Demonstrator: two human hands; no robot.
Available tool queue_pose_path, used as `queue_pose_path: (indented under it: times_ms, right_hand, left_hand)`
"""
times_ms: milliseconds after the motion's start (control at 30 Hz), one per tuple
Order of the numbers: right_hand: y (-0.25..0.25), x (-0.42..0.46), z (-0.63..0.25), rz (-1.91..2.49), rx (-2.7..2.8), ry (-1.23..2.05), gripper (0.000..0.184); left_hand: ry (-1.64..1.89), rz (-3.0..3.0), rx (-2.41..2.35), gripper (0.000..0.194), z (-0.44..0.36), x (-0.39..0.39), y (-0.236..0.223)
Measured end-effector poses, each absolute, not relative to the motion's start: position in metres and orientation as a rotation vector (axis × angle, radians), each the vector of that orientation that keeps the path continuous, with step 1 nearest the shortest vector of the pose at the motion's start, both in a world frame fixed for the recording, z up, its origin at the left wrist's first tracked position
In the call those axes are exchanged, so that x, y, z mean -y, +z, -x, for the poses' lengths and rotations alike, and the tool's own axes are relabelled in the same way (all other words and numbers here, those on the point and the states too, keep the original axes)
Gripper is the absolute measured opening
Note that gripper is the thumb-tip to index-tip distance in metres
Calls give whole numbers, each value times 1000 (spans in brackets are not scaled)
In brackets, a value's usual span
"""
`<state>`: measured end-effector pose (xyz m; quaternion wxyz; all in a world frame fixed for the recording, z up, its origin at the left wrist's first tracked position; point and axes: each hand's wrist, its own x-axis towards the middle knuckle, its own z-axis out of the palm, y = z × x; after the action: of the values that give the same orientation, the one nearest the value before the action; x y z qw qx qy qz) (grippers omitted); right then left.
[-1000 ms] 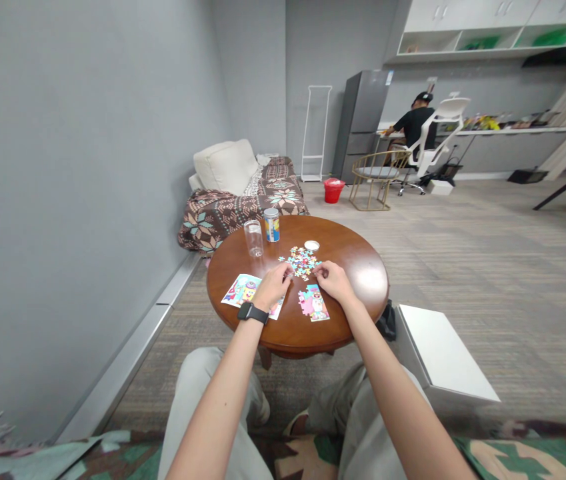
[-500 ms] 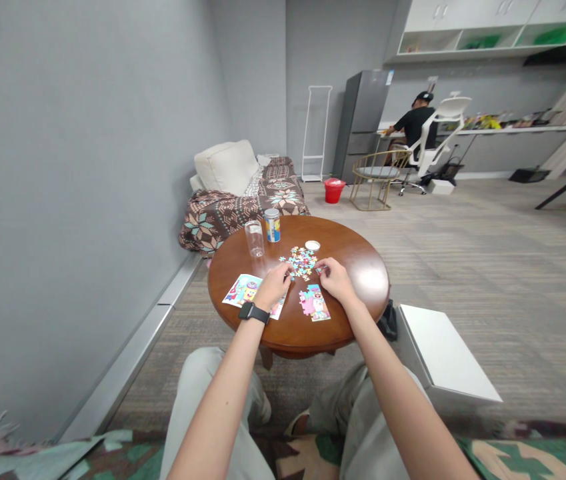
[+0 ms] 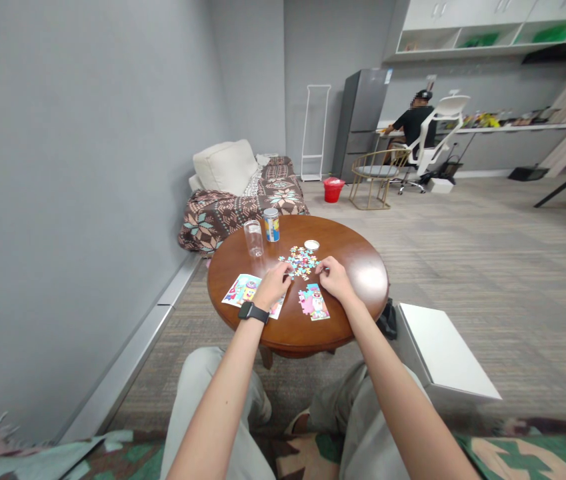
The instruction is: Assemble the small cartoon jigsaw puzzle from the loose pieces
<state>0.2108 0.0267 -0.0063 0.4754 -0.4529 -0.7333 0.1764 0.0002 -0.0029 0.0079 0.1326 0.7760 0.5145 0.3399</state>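
In the head view, a round desk (image 3: pixel 345 233) of glossy reddish-brown wood carries one spread of loose puzzle pieces (image 3: pixel 301 260), small, knobbed and many-coloured, too fine and overlapped to count. They lie at the middle of the desk, between two bare hands. The left hand (image 3: pixel 273 283) bends over the near left edge of the spread, its fingers curled; whether they pinch a piece I cannot tell. The right hand (image 3: pixel 334 277) is at the right edge, thumb and forefinger close to each other, their grip likewise too small to make out. Nearer the person lies one joined puzzle section (image 3: pixel 315 304), flat, with a knobbed left side. One printed paper sheet (image 3: pixel 247 291) lies partly under the left hand and wrist. Beyond are three rounded things: one clear, smooth cylindrical glass (image 3: pixel 253 239), one colourful cylindrical can (image 3: pixel 271 225) just beside it, and one round white lid (image 3: pixel 311 245) by the pieces.
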Motion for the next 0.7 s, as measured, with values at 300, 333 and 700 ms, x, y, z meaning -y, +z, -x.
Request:
queue_pose_path:
  times_ms: [300,333,700]
  right_hand:
    - [-12,-33,-210,1144,1753,502,19]
    - [-12,-33,-210,1145,1754,513,20]
    - [-9,-30,-211,1134,1739,578,37]
  left_hand:
    - [993,-2248,-1479,15,0,2,6]
    - [990,-2242,-1478,14,0,2,6]
    - [987,-2204,-1508,18,-3,5,11]
